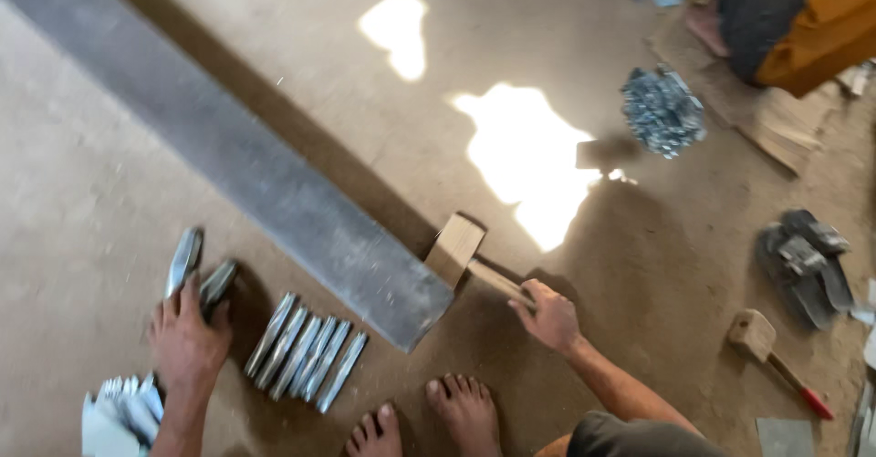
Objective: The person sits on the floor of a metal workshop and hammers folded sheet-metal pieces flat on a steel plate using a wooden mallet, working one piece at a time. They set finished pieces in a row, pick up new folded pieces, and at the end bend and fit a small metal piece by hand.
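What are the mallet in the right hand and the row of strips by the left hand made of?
Mallet in the right hand: looks like bare, unfinished wood, a pale tan block head on a plain tan handle.
Strips beside the left hand: probably metal, perhaps plated or galvanised steel, silvery-grey with bright glints. Motion blur leaves the exact finish open.

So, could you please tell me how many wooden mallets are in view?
2: one mallet held in the right hand beside the long grey beam; a second mallet lies on the floor at right.

Both arms reach down — left hand [187, 338] splayed, right hand [550, 316] clenched.
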